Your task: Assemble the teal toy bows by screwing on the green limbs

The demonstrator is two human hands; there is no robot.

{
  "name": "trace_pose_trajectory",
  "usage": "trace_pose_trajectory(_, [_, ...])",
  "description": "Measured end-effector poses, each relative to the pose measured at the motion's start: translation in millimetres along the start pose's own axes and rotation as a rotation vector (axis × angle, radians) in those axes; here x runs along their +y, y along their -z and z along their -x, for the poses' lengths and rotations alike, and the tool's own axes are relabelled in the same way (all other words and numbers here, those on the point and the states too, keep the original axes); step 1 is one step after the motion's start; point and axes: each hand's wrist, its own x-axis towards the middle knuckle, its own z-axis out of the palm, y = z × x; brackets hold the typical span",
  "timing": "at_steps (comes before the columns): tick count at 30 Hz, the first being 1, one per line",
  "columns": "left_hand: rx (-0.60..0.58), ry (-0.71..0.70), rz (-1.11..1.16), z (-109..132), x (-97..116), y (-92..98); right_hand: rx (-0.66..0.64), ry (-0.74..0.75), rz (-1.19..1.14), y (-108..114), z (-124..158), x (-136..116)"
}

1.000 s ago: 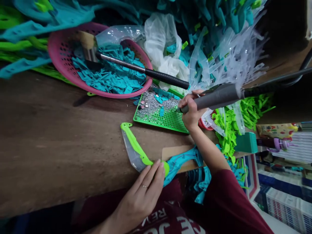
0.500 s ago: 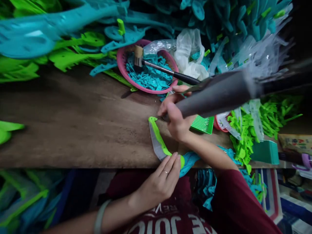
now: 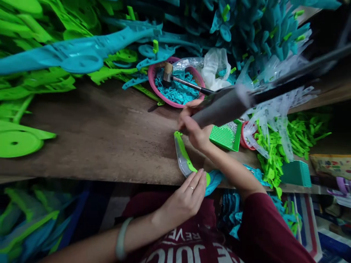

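Observation:
My left hand (image 3: 189, 191) is closed on the rounded end of a curved part (image 3: 186, 157) with a lime-green plastic edge and a clear plastic blade. The part's far end rests on the wooden bench near its front edge. In my right hand (image 3: 196, 129) is a dark grey, barrel-shaped power screwdriver (image 3: 223, 109), gripped near its front, with a cord or hose running off to the upper right. The tool's tip is hidden by my fingers, close to the green end of the part. I cannot tell whether it touches.
Behind my right hand stands a pink basket (image 3: 150, 82) of small blue pieces, with a hammer (image 3: 189, 84) across it. A green tray (image 3: 223, 138) of small metal bits sits at right, beside a red basket (image 3: 248, 140). Blue and green plastic parts (image 3: 82, 58) pile along the back.
The view has shifted, so the bench things appear in different places. My right hand and the screwdriver have moved slightly toward the part's green end. Both hands keep their holds.

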Motion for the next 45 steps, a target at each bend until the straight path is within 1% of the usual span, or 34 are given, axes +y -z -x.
trace_pose_trajectory(2, [0.002,0.0,0.005,1,1,-0.6,0.087,0.069,-0.036,16,-10,-23])
trace_pose_trajectory(5, [-0.007,0.008,0.034,7,0,3.4,0.228,0.17,-0.002,51,-19,-50])
trace_pose_trajectory(7, [-0.011,0.061,0.132,9,-7,10.8,0.343,0.178,0.022,74,-17,-57])
trace_pose_trajectory(9, [-0.011,0.135,0.281,4,-22,20.0,0.426,0.149,-0.007,89,-11,-56])
trace_pose_trajectory(11, [0.021,0.214,0.383,-15,-43,26.7,0.447,0.145,-0.086,93,-3,-53])
trace_pose_trajectory(13, [0.12,0.32,0.384,-45,-69,26.8,0.414,0.168,-0.16,89,4,-55])
trace_pose_trajectory(14, [0.152,0.357,0.395,-62,-81,23.7,0.394,0.176,-0.178,86,6,-57])
trace_pose_trajectory(15, [0.171,0.351,0.429,-80,-94,18.9,0.382,0.174,-0.181,84,6,-60])
trace_pose_trajectory(16, [0.147,0.311,0.489,-96,-105,12.8,0.376,0.165,-0.169,83,6,-62])
trace_pose_trajectory(17, [0.101,0.243,0.524,-111,-116,6.3,0.38,0.156,-0.147,85,4,-63])
trace_pose_trajectory(19, [-0.061,0.147,0.441,-134,-133,-6.4,0.425,0.154,-0.08,94,-1,-61])
trace_pose_trajectory(20, [-0.142,0.126,0.337,-141,-139,-12.1,0.464,0.165,-0.042,102,-3,-57])
trace_pose_trajectory(21, [-0.197,0.126,0.214,-146,-144,-17.7,0.506,0.181,-0.005,112,-6,-50])
trace_pose_trajectory(22, [-0.22,0.123,0.107,-149,-147,-23.5,0.545,0.191,0.031,122,-7,-42])
trace_pose_trajectory(23, [-0.219,0.094,0.04,-151,-148,-29.9,0.577,0.187,0.067,131,-7,-33])
trace_pose_trajectory(25, [-0.207,-0.032,0.039,-151,-147,-44.6,0.613,0.128,0.135,146,-4,-14])
trace_pose_trajectory(26, [-0.227,-0.105,0.077,-151,-145,-52.2,0.617,0.083,0.16,150,-1,-5])
trace_pose_trajectory(27, [-0.266,-0.161,0.114,-151,-143,-58.9,0.617,0.042,0.174,153,1,3])
trace_pose_trajectory(28, [-0.306,-0.185,0.135,-151,-141,-63.9,0.611,0.015,0.174,153,4,10])
trace_pose_trajectory(29, [-0.331,-0.175,0.136,-150,-138,-66.2,0.603,0.003,0.164,153,6,15])
trace_pose_trajectory(30, [-0.331,-0.15,0.125,-149,-136,-65.4,0.592,0.002,0.15,151,8,19])
trace_pose_trajectory(31, [-0.305,-0.131,0.114,-146,-134,-61.2,0.58,0.002,0.138,150,9,23])
trace_pose_trajectory(33, [-0.209,-0.137,0.12,-135,-128,-44.0,0.571,-0.005,0.13,148,9,27])
trace_pose_trajectory(35, [-0.123,-0.19,0.174,-116,-116,-20.6,0.578,-0.032,0.124,147,7,29])
trace_pose_trajectory(36, [-0.104,-0.222,0.216,-103,-109,-9.0,0.583,-0.046,0.116,148,6,29])
trace_pose_trajectory(38, [-0.098,-0.254,0.322,-74,-92,10.1,0.591,-0.059,0.095,148,6,30])
trace_pose_trajectory(39, [-0.101,-0.238,0.367,-59,-84,16.8,0.595,-0.055,0.084,148,6,30])
trace_pose_trajectory(42, [-0.132,-0.191,0.462,-20,-66,26.0,0.609,-0.022,0.05,149,7,31])
trace_pose_trajectory(45, [-0.182,-0.225,0.483,6,-60,22.5,0.612,-0.015,0.073,150,9,32])
